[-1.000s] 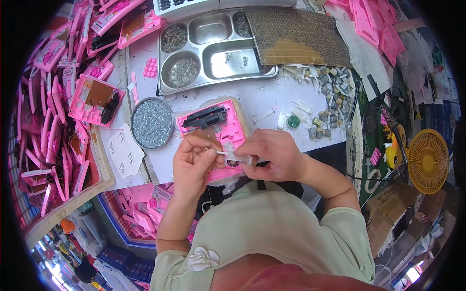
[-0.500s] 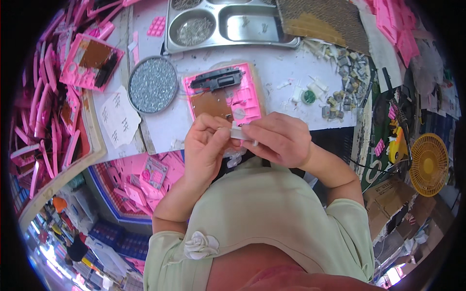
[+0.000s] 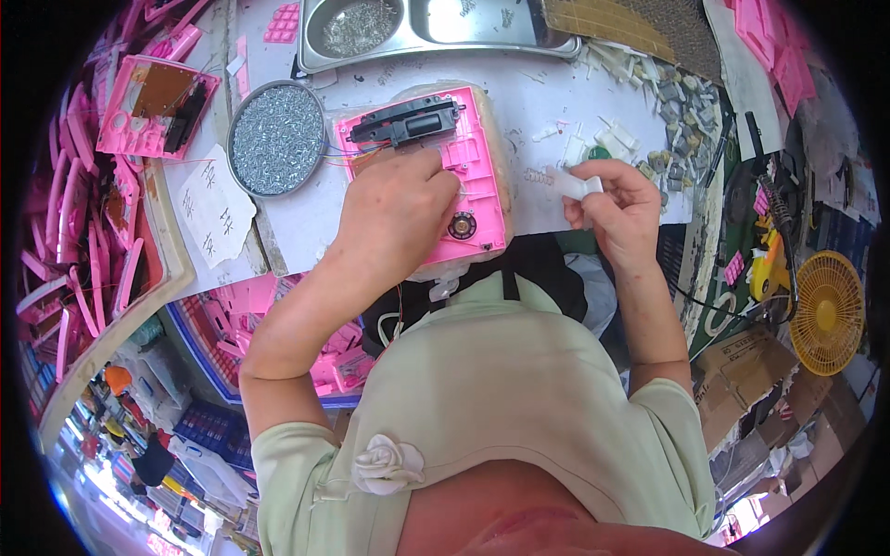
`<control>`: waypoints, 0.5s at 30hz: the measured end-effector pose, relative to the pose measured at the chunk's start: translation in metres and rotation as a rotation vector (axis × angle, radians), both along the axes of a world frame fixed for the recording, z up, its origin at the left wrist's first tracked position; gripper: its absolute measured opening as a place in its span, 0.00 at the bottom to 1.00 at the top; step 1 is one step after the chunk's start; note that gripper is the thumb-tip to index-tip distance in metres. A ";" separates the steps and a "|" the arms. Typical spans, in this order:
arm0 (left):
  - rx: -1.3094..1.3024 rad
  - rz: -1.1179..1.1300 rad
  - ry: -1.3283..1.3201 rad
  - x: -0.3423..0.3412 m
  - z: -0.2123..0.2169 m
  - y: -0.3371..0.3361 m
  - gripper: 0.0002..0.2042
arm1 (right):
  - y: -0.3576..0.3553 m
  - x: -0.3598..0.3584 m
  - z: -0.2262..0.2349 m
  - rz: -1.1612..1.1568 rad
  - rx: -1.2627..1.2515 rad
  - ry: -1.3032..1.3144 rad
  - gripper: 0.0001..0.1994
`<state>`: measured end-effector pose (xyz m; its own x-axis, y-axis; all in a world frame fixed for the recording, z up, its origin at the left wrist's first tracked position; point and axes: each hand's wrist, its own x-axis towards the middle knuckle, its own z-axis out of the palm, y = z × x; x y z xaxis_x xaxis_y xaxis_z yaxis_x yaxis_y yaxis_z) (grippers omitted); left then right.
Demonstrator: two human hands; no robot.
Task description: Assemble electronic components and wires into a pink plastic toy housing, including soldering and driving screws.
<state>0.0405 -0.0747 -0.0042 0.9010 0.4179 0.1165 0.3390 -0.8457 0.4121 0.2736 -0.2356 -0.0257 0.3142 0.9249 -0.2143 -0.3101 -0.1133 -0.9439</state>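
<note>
A pink plastic housing (image 3: 473, 162) lies on the white worktable with a black part (image 3: 408, 120) at its far end and a small round speaker (image 3: 461, 225) near its front edge. My left hand (image 3: 394, 208) rests flat on the housing, fingers pressing near the black part and coloured wires. To the right, my right hand (image 3: 619, 208) holds a small white plastic piece (image 3: 575, 185) with a metal spring (image 3: 538, 175) sticking out to the left, just above the table.
A round tin of small screws (image 3: 275, 139) sits left of the housing, a paper slip (image 3: 215, 211) below it. A steel compartment tray (image 3: 436, 28) stands behind. Pink housings (image 3: 153, 107) pile at the left; loose small parts (image 3: 672, 102) and a yellow fan (image 3: 825, 310) lie right.
My hands, joined over a small piece in front of the housing, have separated. The left now lies on the housing; the right has swung rightward holding the white piece.
</note>
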 end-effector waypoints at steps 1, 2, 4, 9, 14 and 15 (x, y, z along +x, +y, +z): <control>0.036 -0.007 0.029 0.001 0.000 -0.002 0.05 | 0.002 0.001 0.001 0.003 0.010 0.011 0.15; 0.072 -0.012 0.058 0.003 0.000 -0.004 0.05 | 0.003 0.000 0.003 0.010 0.017 -0.003 0.15; 0.131 -0.038 0.129 0.007 0.003 -0.008 0.05 | 0.005 -0.003 0.007 0.025 0.031 -0.034 0.15; 0.231 -0.173 0.266 0.020 0.007 -0.006 0.06 | 0.009 0.000 0.009 0.070 0.095 -0.002 0.15; 0.129 -0.136 0.050 0.012 -0.006 0.009 0.06 | 0.009 -0.001 0.007 0.028 0.096 -0.056 0.15; 0.086 -0.117 -0.026 0.009 -0.008 0.012 0.06 | 0.010 -0.004 0.008 0.012 0.065 -0.074 0.15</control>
<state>0.0491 -0.0631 -0.0125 0.9391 0.2978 0.1714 0.2264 -0.9115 0.3433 0.2696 -0.2255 -0.0179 0.3155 0.9400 -0.1300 -0.2385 -0.0541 -0.9696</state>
